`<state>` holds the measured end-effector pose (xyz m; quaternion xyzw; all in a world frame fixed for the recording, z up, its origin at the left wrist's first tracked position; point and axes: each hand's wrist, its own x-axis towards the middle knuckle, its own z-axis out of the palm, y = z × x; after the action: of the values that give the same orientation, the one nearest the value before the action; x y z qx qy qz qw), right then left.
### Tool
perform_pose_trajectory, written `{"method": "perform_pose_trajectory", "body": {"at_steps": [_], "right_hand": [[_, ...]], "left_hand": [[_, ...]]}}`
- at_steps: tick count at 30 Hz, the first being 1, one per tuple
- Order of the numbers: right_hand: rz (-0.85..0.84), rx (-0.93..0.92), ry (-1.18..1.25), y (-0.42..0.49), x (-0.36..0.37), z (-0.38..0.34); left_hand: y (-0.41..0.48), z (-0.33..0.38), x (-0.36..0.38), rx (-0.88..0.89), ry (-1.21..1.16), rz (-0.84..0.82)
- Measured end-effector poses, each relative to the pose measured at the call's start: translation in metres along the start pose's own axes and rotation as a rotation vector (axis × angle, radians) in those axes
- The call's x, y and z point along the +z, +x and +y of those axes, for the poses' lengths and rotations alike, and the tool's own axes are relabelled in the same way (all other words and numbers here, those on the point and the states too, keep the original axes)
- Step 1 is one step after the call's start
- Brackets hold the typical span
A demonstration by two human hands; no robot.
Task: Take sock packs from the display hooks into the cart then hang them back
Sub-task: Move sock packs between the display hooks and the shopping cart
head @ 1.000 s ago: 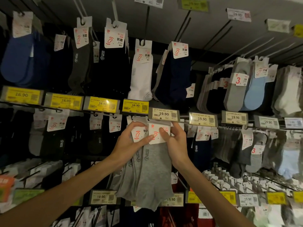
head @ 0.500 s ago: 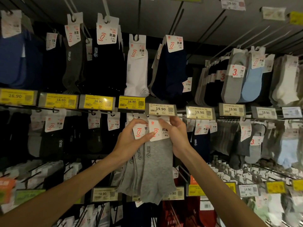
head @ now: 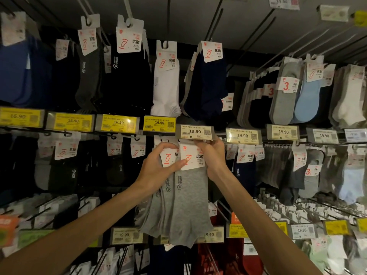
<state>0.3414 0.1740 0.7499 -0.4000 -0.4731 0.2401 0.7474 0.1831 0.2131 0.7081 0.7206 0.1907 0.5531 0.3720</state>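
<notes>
L hand (head: 158, 171) & R hand (head: 213, 157) are both pinching the grey sock pack (head: 190, 205) by its card (head: 193, 158), just under the 19.90 price tag (head: 195, 132). Risk: the tag is hiding the hook, so the card hole may be missing it & the pack dropping. A second grey pack (head: 153, 217) is crowding in from the left.

I have one view: a wide-angle camera on the wearer's head, facing forward and slightly upward at a sock display (head: 190, 20). It is near enough for both forearms to reach in from below, the left hand (head: 156, 171) and right hand (head: 214, 157) holding a grey sock pack (head: 190, 205) mid-frame.
</notes>
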Motion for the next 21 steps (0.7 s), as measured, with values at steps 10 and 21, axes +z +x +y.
{"method": "perform_pose_trajectory", "body": {"at_steps": [10, 21], "right_hand": [[0.002, -0.067, -0.029, 0.007, 0.000, 0.000], [-0.025, -0.025, 0.002, 0.012, 0.002, -0.006]], "left_hand": [[0.000, -0.004, 0.003, -0.012, -0.041, 0.008], [0.000, -0.005, 0.002, 0.009, -0.065, 0.008]]}}
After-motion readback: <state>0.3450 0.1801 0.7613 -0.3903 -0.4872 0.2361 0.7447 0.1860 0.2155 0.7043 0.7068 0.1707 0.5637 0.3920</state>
